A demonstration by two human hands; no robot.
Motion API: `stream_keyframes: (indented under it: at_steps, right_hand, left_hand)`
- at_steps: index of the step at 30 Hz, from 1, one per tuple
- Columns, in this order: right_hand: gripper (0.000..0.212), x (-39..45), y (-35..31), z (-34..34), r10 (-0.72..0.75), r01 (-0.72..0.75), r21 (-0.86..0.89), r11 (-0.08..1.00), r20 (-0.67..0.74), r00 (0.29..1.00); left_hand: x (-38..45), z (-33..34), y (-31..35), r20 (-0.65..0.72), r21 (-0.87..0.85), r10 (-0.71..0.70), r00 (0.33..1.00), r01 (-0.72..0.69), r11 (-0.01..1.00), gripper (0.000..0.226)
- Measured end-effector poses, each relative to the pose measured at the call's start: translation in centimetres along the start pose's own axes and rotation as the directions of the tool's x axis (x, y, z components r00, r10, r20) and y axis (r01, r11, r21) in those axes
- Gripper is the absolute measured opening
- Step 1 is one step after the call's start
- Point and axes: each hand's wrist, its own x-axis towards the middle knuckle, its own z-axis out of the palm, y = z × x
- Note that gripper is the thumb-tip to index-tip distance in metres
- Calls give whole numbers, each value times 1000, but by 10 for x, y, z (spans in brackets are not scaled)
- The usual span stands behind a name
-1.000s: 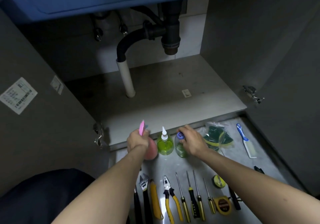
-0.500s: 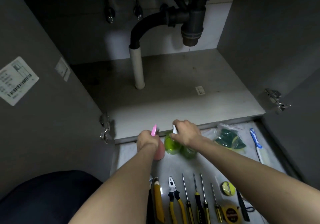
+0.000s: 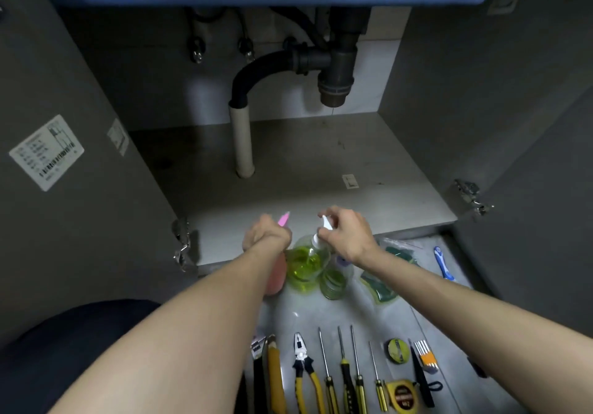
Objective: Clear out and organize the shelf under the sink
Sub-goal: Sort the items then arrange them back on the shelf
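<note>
Three bottles stand on the floor just in front of the bare cabinet shelf (image 3: 288,169). My left hand (image 3: 264,233) grips the top of a pink spray bottle (image 3: 276,280), whose pink nozzle pokes out past my knuckles. My right hand (image 3: 345,234) pinches the white pump head of a clear bottle of green liquid (image 3: 307,264). A smaller green bottle with a purple cap (image 3: 333,282) stands to the right of it, partly under my right wrist.
A black drain trap (image 3: 335,70) and white pipe (image 3: 242,141) hang over the shelf. Both cabinet doors stand open. On the floor lie bagged green sponges (image 3: 382,285), a blue-handled brush (image 3: 442,263), pliers (image 3: 305,372), screwdrivers, a tape measure (image 3: 401,392) and tape roll (image 3: 397,351).
My right hand left the purple-capped bottle and moved left onto the pump of the green bottle. My left hand has stayed on the pink bottle. The camera tilted down, then back up.
</note>
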Motion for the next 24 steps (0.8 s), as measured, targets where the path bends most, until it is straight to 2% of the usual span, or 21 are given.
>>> stream_keyframes:
  at_steps: [6,12,16,19,24]
  right_hand:
    - [29,-13,-4,-69,46,-10,225,974,-152,987]
    - [14,-18,-2,-143,27,21,202,979,-232,972]
    - [22,-17,6,-179,42,-2,163,987,-241,970]
    - [30,-11,25,-191,100,-42,211,977,-276,956]
    - [29,16,60,-182,207,-132,240,962,-322,924]
  left_hand:
    - [-25,-25,27,-40,-84,85,996,-89,993,44]
    - [-46,-30,51,-39,-176,248,968,-251,952,25]
    - [-47,-27,63,-65,-261,336,940,-341,903,24]
    - [-38,-18,71,-88,-324,342,936,-351,879,25]
    - [-12,8,88,-81,-433,248,965,-258,864,19]
